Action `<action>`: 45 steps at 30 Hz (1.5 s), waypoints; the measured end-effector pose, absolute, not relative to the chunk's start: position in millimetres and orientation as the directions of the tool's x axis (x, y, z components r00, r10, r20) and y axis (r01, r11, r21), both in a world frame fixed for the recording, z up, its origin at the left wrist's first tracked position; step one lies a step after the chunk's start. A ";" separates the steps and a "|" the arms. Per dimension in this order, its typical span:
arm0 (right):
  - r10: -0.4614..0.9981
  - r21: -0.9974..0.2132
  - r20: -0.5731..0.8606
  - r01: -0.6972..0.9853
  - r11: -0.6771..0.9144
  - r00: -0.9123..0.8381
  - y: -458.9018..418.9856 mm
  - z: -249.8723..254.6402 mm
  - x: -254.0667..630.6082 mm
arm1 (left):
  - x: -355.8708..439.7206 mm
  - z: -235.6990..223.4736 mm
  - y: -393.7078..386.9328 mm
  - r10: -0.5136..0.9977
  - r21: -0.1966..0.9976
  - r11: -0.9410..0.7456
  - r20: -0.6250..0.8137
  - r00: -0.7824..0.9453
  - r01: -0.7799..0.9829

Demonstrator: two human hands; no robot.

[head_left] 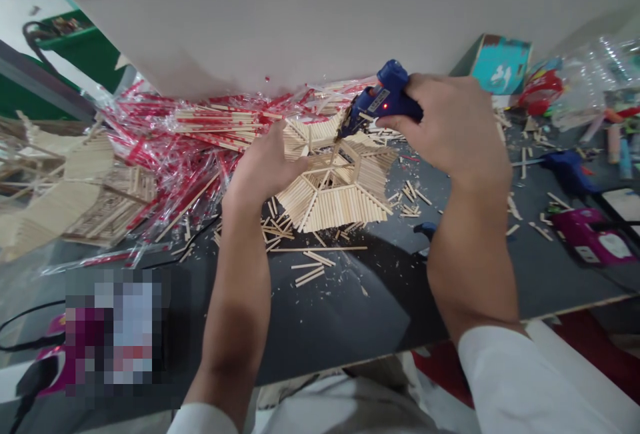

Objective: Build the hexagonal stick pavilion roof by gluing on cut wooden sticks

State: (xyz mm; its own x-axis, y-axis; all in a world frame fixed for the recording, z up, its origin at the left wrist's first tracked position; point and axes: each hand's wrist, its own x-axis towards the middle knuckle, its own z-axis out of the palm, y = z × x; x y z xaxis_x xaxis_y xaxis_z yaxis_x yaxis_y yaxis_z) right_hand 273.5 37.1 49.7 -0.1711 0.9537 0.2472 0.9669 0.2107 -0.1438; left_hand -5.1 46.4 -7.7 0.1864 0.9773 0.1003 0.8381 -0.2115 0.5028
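My right hand point(453, 121) is wrapped round a blue hot glue gun point(387, 97) with a small red light lit. Its nozzle tip points down at the middle of a model roof point(340, 207) made of thin wooden sticks. Several slatted panels fan out around the roof's open centre, where bare ribs meet. On the roof's left edge, my left hand point(265, 164) grips with the thumb on top; some of its fingers are hidden. Whether glue is coming out is too small to tell.
Cut sticks point(310, 271) lie scattered in front. Behind are plastic-wrapped stick bundles point(215, 121). Another stick model point(75, 187) stands at left. At right are a second blue tool point(570, 171), a purple power box point(593, 237) with a cable, and a turquoise box point(503, 64).
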 end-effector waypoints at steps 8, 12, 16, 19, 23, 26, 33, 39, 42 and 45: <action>0.958 -0.131 0.245 0.974 0.185 -0.149 34.3 51.9 268.2 | -6.6 -9.1 46.5 0.971 0.486 -0.240 0.131 0.201 0.840; 0.924 -0.086 0.318 0.964 0.251 -0.212 38.3 54.9 264.1 | -7.3 -13.7 49.3 0.968 0.476 -0.250 0.157 0.198 0.843; 0.869 -0.098 0.414 0.935 0.340 -0.272 43.6 59.3 259.0 | -8.2 -14.0 51.2 0.964 0.479 -0.265 0.153 0.218 0.837; 0.840 -0.125 0.464 0.918 0.377 -0.282 48.0 61.2 257.4 | -7.1 -8.7 49.9 0.967 0.486 -0.254 0.120 0.224 0.836; 0.838 -0.122 0.461 0.915 0.384 -0.291 55.8 62.1 256.9 | -5.5 -4.0 47.7 0.972 0.482 -0.234 0.087 0.220 0.844; 0.858 -0.090 0.425 0.931 0.355 -0.287 62.8 61.4 256.9 | -6.5 -6.3 47.6 0.964 0.488 -0.265 0.126 0.233 0.832; 0.794 -0.062 0.457 0.876 0.478 -0.401 70.3 56.5 263.8 | -10.4 -7.0 48.9 0.950 0.488 -0.312 0.139 0.280 0.815; 0.737 -0.042 0.569 0.882 0.469 -0.364 77.5 52.5 268.5 | -7.9 -6.5 51.2 0.968 0.486 -0.249 0.105 0.227 0.838; 0.698 -0.026 0.607 0.868 0.496 -0.380 77.4 51.8 269.7 | -6.1 -6.9 51.2 0.971 0.464 -0.239 0.094 0.221 0.853; 0.691 -0.021 0.604 0.859 0.511 -0.397 75.8 51.8 270.0 | -5.5 -6.9 50.5 0.968 0.455 -0.251 0.109 0.226 0.854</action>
